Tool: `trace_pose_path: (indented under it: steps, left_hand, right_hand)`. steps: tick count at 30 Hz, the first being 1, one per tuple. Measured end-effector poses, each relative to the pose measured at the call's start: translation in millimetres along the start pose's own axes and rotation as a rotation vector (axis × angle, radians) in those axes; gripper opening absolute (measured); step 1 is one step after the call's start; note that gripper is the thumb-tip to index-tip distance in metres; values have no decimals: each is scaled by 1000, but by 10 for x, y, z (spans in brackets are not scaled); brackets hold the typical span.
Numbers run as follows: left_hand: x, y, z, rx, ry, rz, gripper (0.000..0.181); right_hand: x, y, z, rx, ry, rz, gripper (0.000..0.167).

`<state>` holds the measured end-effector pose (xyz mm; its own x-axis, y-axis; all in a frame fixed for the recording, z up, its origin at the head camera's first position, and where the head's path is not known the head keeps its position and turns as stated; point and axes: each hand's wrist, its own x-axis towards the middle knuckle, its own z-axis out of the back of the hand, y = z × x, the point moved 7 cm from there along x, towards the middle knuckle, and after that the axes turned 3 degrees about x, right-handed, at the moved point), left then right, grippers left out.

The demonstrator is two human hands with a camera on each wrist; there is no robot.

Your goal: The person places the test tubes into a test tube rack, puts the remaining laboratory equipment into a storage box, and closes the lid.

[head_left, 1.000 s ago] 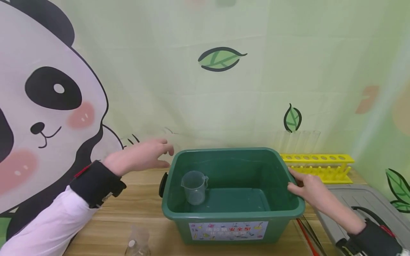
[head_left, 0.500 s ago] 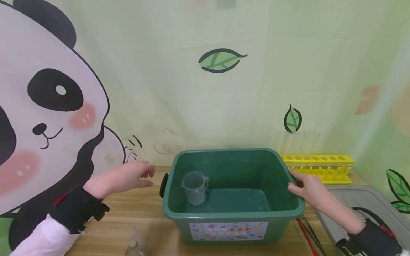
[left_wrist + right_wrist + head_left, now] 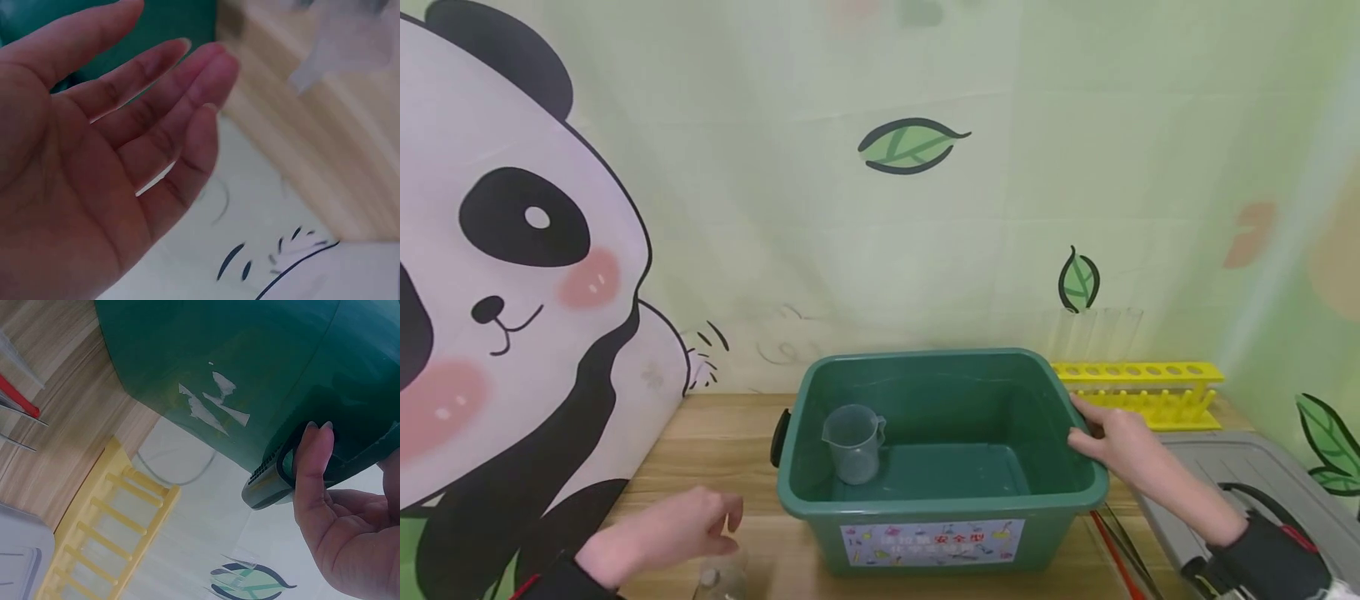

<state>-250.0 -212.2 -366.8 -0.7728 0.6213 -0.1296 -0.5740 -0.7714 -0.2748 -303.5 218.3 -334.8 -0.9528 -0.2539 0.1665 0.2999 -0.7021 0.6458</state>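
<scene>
A green plastic tub (image 3: pixel 943 503) with a printed label stands on the wooden table, a clear measuring cup (image 3: pixel 854 446) upright inside at its left. My right hand (image 3: pixel 1123 446) grips the tub's right rim. In the right wrist view, curled fingers (image 3: pixel 312 453) of that hand hook at the black-edged handle clip (image 3: pixel 275 478). My left hand (image 3: pixel 673 529) hangs over the table left of the tub, fingers loosely bent and holding nothing; the left wrist view shows its bare palm (image 3: pixel 69 181). Just beside and below it stands a clear bottle (image 3: pixel 718 581) with a pale cap, partly cut off.
Behind the tub's right side stands a yellow test tube rack (image 3: pixel 1138 371) with several clear tubes (image 3: pixel 1101 333). A grey lid (image 3: pixel 1202 467) lies at the right. Thin red and metal tools (image 3: pixel 1120 554) lie between lid and tub. A printed cloth (image 3: pixel 955 242) hangs behind.
My left hand has come away from the tub's left side, moving left and down toward the clear bottle. The right hand keeps its grip on the rim. The tub stays put.
</scene>
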Motion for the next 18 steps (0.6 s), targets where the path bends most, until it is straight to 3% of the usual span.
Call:
trace_pose_path:
  steps: [4, 7, 13, 18]
  left_hand:
    - [-119, 39, -276, -108, 100, 123, 11]
    - [-177, 64, -373, -153, 118, 210, 10]
    - [-206, 84, -412, -139, 83, 233, 14]
    - [-210, 96, -427, -117, 70, 207, 16]
  right_hand:
    - [11, 6, -14, -4, 6, 8, 56]
    - [12, -1, -22, -1, 9, 3, 56]
    - [5, -9, -30, 3, 16, -9, 57]
    - [6, -8, -26, -6, 12, -10, 57]
